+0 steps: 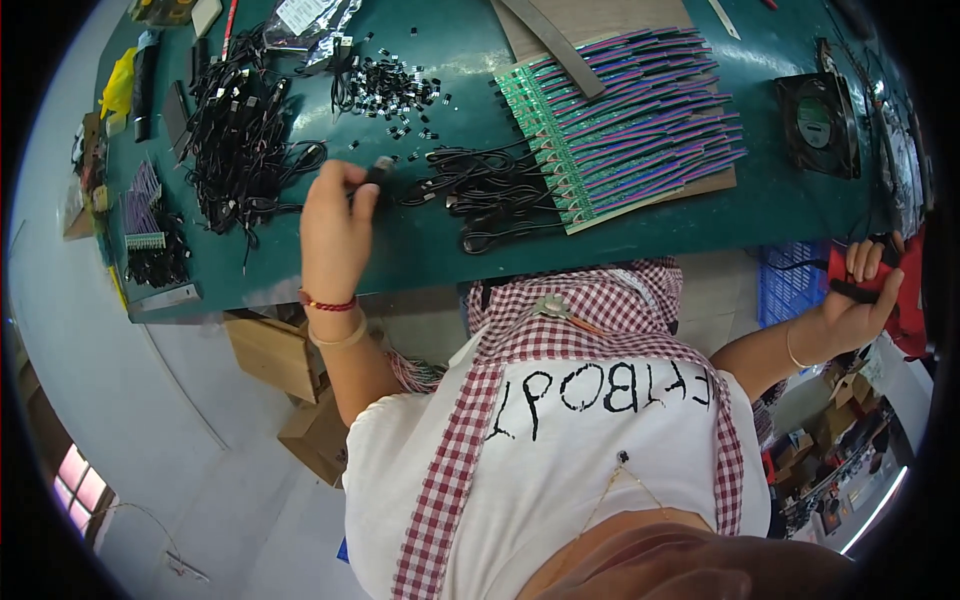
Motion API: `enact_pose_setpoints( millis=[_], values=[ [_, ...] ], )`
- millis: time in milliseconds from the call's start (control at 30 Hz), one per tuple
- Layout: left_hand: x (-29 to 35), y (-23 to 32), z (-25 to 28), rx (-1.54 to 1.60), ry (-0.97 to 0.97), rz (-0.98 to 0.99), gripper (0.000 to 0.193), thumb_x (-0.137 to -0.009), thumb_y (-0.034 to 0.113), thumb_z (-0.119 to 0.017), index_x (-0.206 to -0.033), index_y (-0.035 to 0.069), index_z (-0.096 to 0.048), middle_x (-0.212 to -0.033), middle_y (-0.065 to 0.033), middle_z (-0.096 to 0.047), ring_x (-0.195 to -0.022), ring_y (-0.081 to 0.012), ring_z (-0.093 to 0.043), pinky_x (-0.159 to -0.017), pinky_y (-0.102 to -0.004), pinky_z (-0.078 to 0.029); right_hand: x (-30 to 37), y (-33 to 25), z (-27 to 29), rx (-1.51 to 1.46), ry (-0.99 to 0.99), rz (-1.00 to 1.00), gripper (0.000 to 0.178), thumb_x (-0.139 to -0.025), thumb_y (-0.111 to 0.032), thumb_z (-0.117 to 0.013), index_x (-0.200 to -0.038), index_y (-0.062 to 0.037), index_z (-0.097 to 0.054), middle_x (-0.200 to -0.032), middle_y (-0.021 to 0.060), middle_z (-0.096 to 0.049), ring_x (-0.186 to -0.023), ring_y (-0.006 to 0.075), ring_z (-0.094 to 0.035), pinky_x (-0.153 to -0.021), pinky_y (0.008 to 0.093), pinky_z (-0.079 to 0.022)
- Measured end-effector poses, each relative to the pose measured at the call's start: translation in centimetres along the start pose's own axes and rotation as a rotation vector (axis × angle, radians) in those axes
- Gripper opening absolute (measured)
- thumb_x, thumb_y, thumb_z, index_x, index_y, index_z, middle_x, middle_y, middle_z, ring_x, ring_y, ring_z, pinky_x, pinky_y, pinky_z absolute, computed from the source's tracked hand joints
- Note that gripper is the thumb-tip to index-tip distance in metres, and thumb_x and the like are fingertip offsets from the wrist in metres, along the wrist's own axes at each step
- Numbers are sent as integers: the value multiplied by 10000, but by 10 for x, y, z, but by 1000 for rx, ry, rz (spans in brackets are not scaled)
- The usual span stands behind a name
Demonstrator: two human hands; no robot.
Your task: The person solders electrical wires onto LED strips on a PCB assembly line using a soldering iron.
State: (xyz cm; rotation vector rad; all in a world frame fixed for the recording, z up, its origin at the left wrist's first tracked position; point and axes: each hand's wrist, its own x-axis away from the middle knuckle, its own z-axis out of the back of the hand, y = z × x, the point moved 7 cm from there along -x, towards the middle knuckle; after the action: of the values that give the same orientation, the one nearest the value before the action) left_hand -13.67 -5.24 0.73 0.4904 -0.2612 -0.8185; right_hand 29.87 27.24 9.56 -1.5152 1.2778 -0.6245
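Above the left part of the table, my left hand (335,222) is closed in a pinch on a small black USB plug (380,170) with a metal end. Beyond it lies a scatter of small black-and-silver connector pieces (385,88). Black cables (490,190) lie coiled to its right, beside a row of green circuit boards (545,150) with purple and blue wires. At the far right, my right hand (868,285) is closed around a black handle-like thing (853,291) next to something red (908,300). The rest of that held thing cannot be made out.
A large tangle of black USB cables (240,140) covers the table's left side. A smaller wired board bundle (147,235) lies near the left edge. A black fan (818,125) stands at the right, and a blue basket (785,285) is below the table edge.
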Motion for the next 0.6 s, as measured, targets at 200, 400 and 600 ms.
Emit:
enact_pose_setpoints(
  millis=[200,400,600],
  values=[
    [-17,61,-21,1177,-219,19,356,-867,20,-545,-1199,-13,-422,-1015,-95,-541,-839,-151,-566,-764,-288,-510,15,23,-53,-82,-122,-128,425,-889,-132,-502,-1248,53,-371,-731,57,-424,-642,120,-382,-610,270,-352],
    [-26,137,-69,2029,-263,115,322,-857,-18,-540,-1142,49,-407,-993,-59,-515,-993,-290,-575,-920,-451,-454,50,91,-174,129,-146,-283,441,-798,-28,-582,-1197,43,-408,-956,197,-604,-899,298,-615,-818,418,-502],
    [-22,151,-76,1948,-198,87,245,-865,-15,-530,-1064,51,-403,-1005,-75,-523,-990,-298,-576,-903,-440,-465,58,107,-182,317,-252,-234,149,-805,-12,-622,-949,8,-593,-927,38,-605,-845,103,-566,-753,239,-455]
  ],
)
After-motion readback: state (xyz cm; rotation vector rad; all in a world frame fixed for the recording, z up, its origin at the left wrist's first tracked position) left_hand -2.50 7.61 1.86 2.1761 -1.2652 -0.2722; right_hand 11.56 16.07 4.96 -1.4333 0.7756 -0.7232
